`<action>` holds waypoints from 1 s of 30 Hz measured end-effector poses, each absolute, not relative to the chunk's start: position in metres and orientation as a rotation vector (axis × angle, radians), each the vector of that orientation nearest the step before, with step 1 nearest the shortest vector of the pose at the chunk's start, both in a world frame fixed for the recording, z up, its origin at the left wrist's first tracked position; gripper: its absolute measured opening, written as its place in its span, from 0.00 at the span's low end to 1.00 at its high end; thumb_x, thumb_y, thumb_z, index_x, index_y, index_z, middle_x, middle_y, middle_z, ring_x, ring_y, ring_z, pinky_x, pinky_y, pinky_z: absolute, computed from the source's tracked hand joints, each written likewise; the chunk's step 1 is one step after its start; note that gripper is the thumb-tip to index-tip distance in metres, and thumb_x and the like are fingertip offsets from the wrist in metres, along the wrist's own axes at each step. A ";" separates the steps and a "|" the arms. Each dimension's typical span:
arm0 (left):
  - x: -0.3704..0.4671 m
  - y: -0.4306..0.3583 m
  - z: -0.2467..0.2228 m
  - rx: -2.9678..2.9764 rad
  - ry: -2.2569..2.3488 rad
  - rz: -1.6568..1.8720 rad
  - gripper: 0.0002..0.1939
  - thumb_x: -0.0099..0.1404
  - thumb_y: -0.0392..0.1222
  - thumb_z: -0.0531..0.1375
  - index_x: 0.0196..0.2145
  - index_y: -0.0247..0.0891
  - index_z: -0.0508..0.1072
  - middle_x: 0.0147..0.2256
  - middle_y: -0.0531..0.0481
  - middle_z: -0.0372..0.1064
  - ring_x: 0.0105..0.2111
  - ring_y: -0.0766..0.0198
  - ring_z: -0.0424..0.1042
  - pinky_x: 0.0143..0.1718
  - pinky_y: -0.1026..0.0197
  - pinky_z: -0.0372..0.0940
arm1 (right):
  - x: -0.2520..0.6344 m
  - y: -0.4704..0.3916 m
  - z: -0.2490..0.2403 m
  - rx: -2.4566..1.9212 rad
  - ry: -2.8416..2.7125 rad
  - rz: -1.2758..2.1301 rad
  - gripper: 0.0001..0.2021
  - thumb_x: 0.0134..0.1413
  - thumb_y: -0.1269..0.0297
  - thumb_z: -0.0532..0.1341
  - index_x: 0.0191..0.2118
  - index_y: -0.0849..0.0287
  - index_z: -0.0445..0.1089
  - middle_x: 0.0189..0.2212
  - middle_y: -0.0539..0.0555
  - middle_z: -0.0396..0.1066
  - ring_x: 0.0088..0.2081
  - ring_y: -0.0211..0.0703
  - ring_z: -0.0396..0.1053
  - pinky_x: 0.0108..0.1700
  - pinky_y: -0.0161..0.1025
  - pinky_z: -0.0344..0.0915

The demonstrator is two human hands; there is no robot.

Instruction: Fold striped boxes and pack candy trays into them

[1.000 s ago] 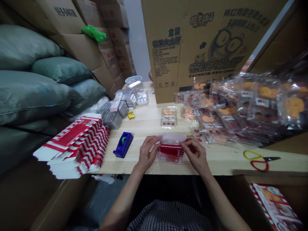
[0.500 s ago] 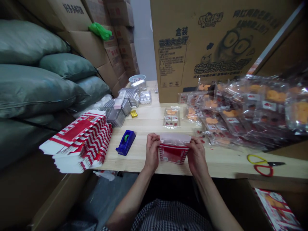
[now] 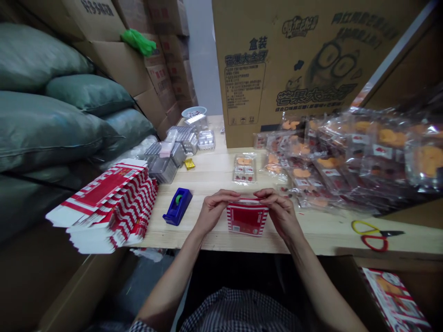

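Near the front edge of the wooden surface, a red-and-white striped carton stands upright between the hands. The left hand has its grip pinched closed on the carton's top left corner, the right hand likewise on the top right; beyond lies a clear-wrapped tray of orange and red pieces.

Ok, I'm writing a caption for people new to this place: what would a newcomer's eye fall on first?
Probably the big carton at the far side of the table, printed with a cartoon face in glasses. Next, perhaps, the glossy pile of clear packs on the right and the red-and-white stack on the left. At the near edge, the left hand and right hand grip a red box at its top.
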State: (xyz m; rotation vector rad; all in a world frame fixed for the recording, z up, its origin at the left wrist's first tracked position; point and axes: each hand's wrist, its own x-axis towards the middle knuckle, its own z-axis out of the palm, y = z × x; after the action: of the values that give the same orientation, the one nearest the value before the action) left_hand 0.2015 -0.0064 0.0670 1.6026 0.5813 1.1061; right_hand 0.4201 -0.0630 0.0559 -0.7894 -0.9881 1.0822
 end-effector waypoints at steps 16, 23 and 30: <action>0.197 -0.020 0.057 2.000 0.734 1.133 0.16 0.68 0.40 0.60 0.53 0.43 0.76 0.53 0.42 0.73 0.54 0.56 0.71 0.56 0.51 0.65 | 0.412 -0.069 0.046 -0.887 -1.076 0.990 0.10 0.60 0.61 0.59 0.34 0.51 0.78 0.44 0.54 0.74 0.50 0.49 0.69 0.53 0.46 0.63; 0.189 -0.043 0.022 1.326 0.958 0.899 0.16 0.63 0.47 0.64 0.45 0.36 0.80 0.43 0.42 0.79 0.43 0.54 0.77 0.45 0.55 0.71 | 0.409 -0.094 0.026 -1.052 -1.145 1.221 0.11 0.56 0.57 0.66 0.45 0.51 0.77 0.44 0.54 0.77 0.46 0.48 0.73 0.49 0.43 0.67; 0.179 -0.077 -0.032 1.162 0.993 0.760 0.16 0.60 0.48 0.66 0.42 0.35 0.81 0.43 0.41 0.79 0.43 0.53 0.77 0.48 0.52 0.69 | 0.393 -0.117 -0.043 -1.108 -0.937 1.454 0.12 0.48 0.53 0.71 0.35 0.55 0.79 0.39 0.55 0.79 0.40 0.47 0.76 0.45 0.44 0.70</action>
State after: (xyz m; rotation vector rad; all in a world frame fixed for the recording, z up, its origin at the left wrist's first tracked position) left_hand 0.1785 -0.0768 -0.0319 1.1622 0.9934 0.7601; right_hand 0.3929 -0.1172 -0.0427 -1.1078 -0.9373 1.4544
